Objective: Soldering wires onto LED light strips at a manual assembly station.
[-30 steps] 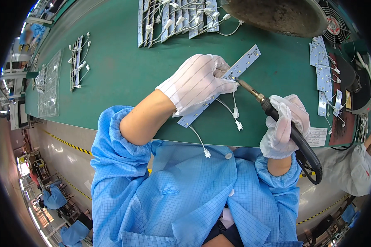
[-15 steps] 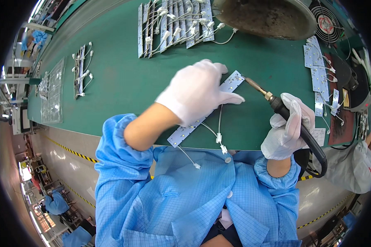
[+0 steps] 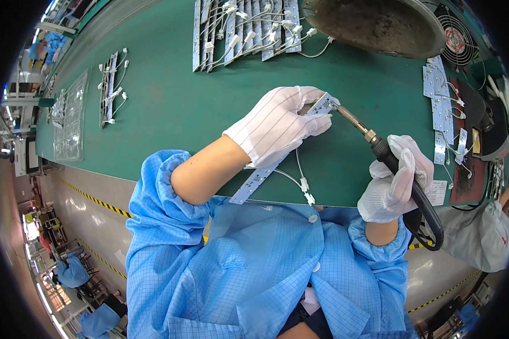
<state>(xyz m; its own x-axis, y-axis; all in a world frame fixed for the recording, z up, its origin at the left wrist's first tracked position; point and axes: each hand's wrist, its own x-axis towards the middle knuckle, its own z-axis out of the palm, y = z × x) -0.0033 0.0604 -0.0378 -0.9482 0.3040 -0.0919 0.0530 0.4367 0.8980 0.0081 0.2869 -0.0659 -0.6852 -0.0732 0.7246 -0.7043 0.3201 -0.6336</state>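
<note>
A: LED strip board (image 3: 266, 172), long and narrow, lies on the green work mat (image 3: 169, 107), its long axis running from the near edge up and right toward the soldering iron (image 3: 379, 148).

B: Who holds it?

A: Left hand (image 3: 280, 124), white-gloved, presses it down, fingers closed over its far end. Right hand (image 3: 393, 181), also gloved, is wrapped tight around the iron's black handle, tip touching that far end beside the left fingertips.

B: Anything nearby?

A: White lead wires (image 3: 300, 181) trail off the board's near side. More finished strips (image 3: 246, 28) lie farther back, a round dish (image 3: 373, 25) beyond, nothing between tip and board.
</note>
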